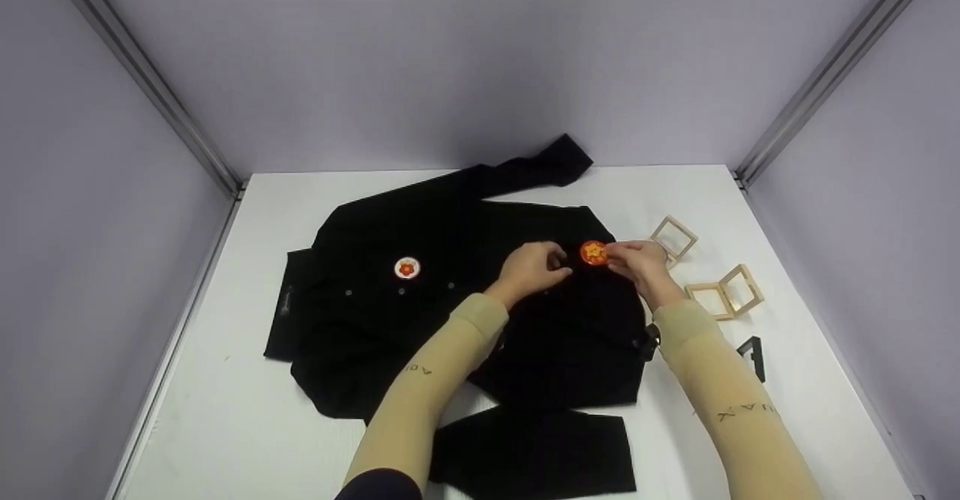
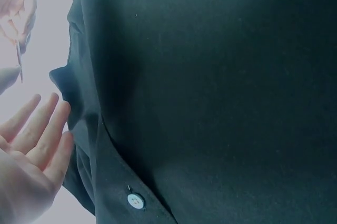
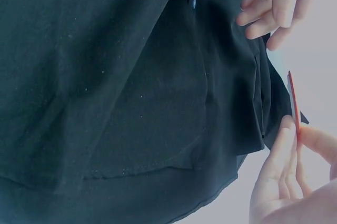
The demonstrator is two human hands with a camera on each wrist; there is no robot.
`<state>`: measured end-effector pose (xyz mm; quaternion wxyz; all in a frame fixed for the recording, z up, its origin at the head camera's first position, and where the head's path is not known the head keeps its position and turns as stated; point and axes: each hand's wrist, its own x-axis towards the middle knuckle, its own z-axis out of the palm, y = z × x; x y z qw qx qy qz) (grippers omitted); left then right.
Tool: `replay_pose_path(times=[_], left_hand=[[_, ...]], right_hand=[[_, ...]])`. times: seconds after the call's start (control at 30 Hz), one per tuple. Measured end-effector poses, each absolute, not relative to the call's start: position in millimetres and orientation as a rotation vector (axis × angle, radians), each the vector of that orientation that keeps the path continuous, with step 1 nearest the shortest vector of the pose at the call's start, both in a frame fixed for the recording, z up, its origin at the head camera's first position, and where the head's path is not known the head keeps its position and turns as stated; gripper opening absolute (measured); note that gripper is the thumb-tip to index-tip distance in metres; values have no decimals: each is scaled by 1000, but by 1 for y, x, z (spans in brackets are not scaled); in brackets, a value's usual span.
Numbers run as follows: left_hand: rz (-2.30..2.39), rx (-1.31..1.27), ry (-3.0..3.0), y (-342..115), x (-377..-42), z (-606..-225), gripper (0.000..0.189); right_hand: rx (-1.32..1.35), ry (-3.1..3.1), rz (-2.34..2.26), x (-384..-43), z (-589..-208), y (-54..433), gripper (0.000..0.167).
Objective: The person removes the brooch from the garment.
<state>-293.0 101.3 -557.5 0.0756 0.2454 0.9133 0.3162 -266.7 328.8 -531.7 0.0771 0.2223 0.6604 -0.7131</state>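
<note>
A black button-up shirt [image 1: 420, 215] lies spread on the white table. In the head view my right hand [image 1: 645, 263] pinches a round orange-red disc [image 1: 593, 252] with a yellow star shape by its right edge, above the shirt. The right wrist view shows the disc [image 3: 294, 98] edge-on and thin, between thumb and fingers. Just left of it, my left hand [image 1: 534, 269] holds nothing, its fingers loosely bent; they look extended in the left wrist view, where the hand [image 2: 37, 155] is beside the cloth. A white round disc with a red flower [image 1: 407, 268] rests on the shirt's left part.
Two small hinged wooden frames [image 1: 726, 293] [image 1: 675, 237] stand open on the table at the right. A dark angular piece [image 1: 754, 357] lies nearer, by the right forearm. One shirt sleeve [image 1: 536, 170] stretches toward the back wall; black cloth [image 1: 536, 451] lies at the front.
</note>
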Motion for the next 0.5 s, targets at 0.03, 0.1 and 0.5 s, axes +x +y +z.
replay_pose_path(times=[0.03,0.1,0.5], left_hand=[[945,738,2737,102,-293,-557,35],[948,744,2731,103,-292,-556,36],[929,797,2721,109,-288,-553,36]], right_hand=[[667,1990,-2128,-266,-532,329,22],[668,2010,-2113,-266,-532,331,21],[702,1969,-2091,-259,-520,342,20]])
